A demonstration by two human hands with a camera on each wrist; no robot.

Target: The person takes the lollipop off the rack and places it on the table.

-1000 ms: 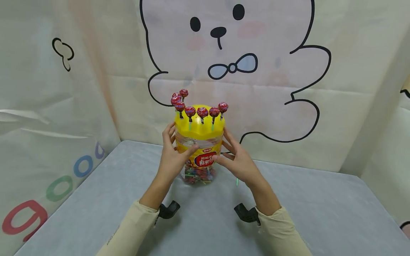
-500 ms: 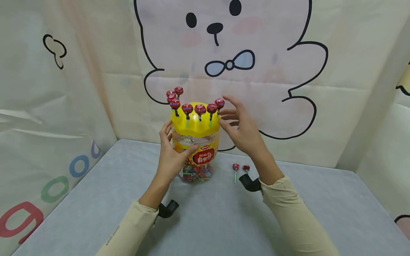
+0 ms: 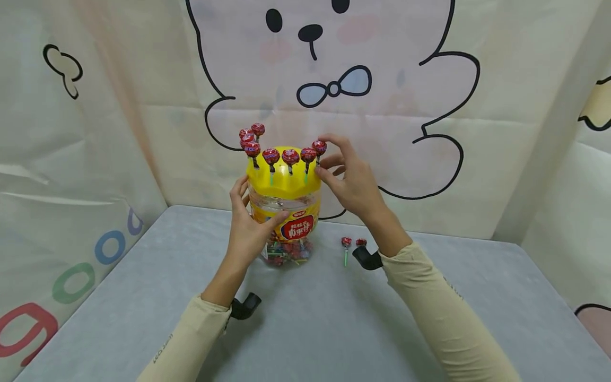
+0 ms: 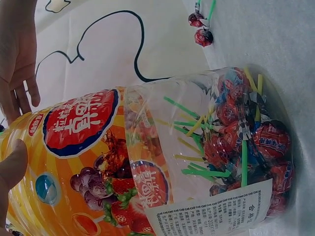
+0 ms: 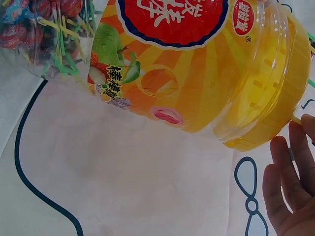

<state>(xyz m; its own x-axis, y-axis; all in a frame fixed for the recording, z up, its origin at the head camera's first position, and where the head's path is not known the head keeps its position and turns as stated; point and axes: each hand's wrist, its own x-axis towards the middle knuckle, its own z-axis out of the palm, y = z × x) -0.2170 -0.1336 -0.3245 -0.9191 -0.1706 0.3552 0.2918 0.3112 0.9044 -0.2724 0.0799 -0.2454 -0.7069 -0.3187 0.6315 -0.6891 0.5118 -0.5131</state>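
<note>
Jar [image 3: 285, 209]: red oval [image 4: 81, 123] on label, white Chinese characters, 真 and 棒 legible; ® mark [image 5: 247, 40], upper right of right-wrist frame

Sticker [image 4: 211, 209], lower middle of left-wrist frame: headed 合格证, fine print unreadable

Wall cloth [image 3: 86, 170], lower left of head frame: green O [image 3: 58, 289], blue O [image 3: 98, 252]

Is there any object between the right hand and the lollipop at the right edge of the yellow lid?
No, nothing visible: the right hand has its fingertips at this lollipop, and the neighbouring lollipop stands on its other side.
</note>
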